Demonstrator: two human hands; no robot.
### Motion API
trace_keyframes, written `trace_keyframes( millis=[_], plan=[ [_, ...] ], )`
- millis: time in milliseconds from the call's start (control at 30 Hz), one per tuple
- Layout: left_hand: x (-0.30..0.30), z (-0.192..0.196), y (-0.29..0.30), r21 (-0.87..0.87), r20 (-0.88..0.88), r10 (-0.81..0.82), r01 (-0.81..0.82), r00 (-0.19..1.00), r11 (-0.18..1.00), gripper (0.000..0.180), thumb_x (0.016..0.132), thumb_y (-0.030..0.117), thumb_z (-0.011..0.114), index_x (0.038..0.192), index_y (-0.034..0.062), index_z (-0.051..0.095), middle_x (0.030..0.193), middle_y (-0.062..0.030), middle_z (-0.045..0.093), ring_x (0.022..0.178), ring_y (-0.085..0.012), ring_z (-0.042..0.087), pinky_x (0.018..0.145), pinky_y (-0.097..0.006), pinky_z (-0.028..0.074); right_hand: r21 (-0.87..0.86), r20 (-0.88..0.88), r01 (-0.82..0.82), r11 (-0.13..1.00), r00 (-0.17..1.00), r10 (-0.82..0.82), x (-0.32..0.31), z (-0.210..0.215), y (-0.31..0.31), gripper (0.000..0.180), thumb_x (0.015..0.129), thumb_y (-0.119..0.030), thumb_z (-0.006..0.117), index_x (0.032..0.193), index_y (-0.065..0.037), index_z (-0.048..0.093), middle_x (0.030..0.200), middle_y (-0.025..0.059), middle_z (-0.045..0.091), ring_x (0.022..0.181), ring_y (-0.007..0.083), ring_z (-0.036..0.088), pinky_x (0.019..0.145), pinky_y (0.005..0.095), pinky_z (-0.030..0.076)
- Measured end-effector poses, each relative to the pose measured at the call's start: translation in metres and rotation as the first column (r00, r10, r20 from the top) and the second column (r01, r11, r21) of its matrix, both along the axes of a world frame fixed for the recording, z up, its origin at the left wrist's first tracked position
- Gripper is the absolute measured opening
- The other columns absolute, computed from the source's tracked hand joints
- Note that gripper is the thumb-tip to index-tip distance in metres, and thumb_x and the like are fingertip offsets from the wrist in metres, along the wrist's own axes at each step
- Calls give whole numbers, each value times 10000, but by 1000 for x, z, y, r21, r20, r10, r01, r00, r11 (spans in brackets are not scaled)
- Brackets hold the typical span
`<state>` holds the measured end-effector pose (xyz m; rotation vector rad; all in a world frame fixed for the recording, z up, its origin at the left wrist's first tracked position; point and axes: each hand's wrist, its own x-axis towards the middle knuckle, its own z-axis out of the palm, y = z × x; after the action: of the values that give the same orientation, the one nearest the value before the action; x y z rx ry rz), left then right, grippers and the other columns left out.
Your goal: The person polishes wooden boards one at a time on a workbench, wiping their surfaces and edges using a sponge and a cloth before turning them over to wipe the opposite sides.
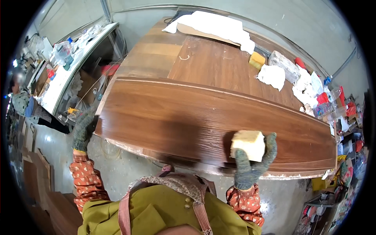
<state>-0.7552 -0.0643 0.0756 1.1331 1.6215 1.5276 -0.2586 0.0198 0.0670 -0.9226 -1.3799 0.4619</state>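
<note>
A long brown wood-grain board (168, 113) lies across the near part of the worktable, with wet-looking shine on its middle. On its right half rests a pale yellow sponge block (250, 141). My right hand (250, 172), in a grey-green knit glove, grips this sponge between thumb and fingers, pressed to the board. At the board's left end, my left hand (81, 132), gloved alike, holds the edge; its fingertips are partly lost in shadow.
Farther back on the worktable (147, 51) are white cloth (215, 25), a yellow sponge (257, 60), a white rag (272, 76) and a plastic-wrapped block (284, 65). Clutter crowds the right side. A cluttered white bench (84, 53) stands left, a person (29, 103) beyond it.
</note>
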Motion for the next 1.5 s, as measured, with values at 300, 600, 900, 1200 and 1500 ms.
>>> trace_keyframes(
  millis=[300,600,900,1200,1500],
  plan=[
    [-31,43,118,-225,357,-138,229,924,947,279,895,291,531,1081,91,591,963,-61,638,810,-174,627,697,-298,517,-100,-221,190,977,953,-208,-22,14,6,747,716,-144,693,1354,-11,328,1297,124,413,1135,257,466,949,376,423],
    [-79,-22,208,-95,-947,-219,449,235,889,345,892,105,499,1221,1,506,1152,-150,582,1085,-256,537,945,-322,406,-91,-337,234,968,907,-251,-24,18,25,633,738,-12,660,1303,-48,376,1150,87,495,1013,194,514,871,329,462],
    [-49,-14,222,-220,29,-231,232,973,948,419,905,354,529,1131,7,598,1099,-46,605,975,-146,542,863,-268,411,-108,-299,189,976,930,-213,-13,22,14,710,736,-93,744,1311,6,339,1131,127,508,1000,180,542,831,302,489],
    [-19,90,208,332,-318,154,-42,935,942,448,963,285,392,1286,-21,449,1261,-114,508,1110,-184,487,969,-278,358,155,-710,-59,986,688,153,-10,18,23,678,734,-40,708,1316,-42,361,1056,59,533,983,153,522,844,287,473],
    [-60,75,153,734,-631,735,-112,248,669,399,971,161,310,1306,-25,420,1308,-158,484,1197,-255,464,1030,-332,319,443,-170,409,797,912,-374,34,93,7,791,699,-95,746,1348,-21,300,1310,130,400,1157,248,449,958,369,411]
  ],
)
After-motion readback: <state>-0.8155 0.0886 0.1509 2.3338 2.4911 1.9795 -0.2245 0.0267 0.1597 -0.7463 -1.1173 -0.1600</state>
